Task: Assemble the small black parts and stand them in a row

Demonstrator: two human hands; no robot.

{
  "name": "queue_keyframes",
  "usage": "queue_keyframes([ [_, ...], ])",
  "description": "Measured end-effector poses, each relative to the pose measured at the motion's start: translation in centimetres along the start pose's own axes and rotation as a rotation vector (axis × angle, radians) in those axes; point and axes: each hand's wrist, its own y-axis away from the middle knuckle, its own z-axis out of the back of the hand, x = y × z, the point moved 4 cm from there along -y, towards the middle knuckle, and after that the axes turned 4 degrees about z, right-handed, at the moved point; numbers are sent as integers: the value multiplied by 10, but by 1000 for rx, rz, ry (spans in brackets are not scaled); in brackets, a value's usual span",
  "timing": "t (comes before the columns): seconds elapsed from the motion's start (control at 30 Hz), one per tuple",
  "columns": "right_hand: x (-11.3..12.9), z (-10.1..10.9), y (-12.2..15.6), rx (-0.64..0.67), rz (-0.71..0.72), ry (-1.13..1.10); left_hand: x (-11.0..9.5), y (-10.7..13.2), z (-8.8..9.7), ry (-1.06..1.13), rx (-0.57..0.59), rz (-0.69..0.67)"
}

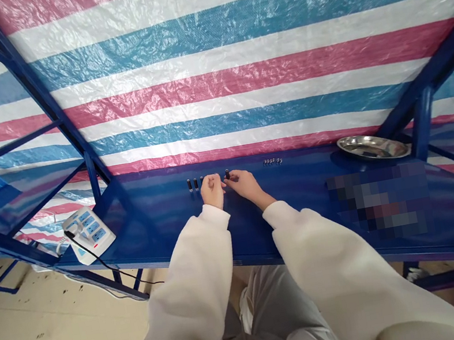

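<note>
My right hand [246, 185] is closed, its thumb and fingers pinching a small black cylinder [227, 174] above the blue table. Beside it, almost touching, is my left hand [213, 191] with its fingers curled shut; whatever is between them is too small or hidden. Just left of that hand, small black cylinders with pale lower ends stand in a row, among them an outer cylinder [190, 185] and its neighbour [195, 184]. Another is partly covered by my left hand. To the right of my hands lie several small shiny metal pieces [272, 161] in a line.
A white power strip [91, 234] with a black plug and cable sits at the table's left end. An oval metal tray [374, 147] stands at the back right. Blue frame posts [423, 123] and a striped plastic sheet [229, 81] bound the blue table [149, 225].
</note>
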Motion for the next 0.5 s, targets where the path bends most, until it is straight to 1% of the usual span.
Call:
queue_keyframes([
  [0.1,2,15,9,-28,28,26,-3,6,-7,-85,103,-92],
  [0.17,3,24,16,-60,62,69,-4,11,-11,-180,178,-179],
  [0.23,3,29,23,-99,101,117,-5,14,-12,-274,224,-262],
  [0.33,1,33,30,-146,147,159,-3,15,-11,-373,227,-327],
  [0.5,-3,36,35,-207,179,160,3,10,-10,-448,227,-336],
])
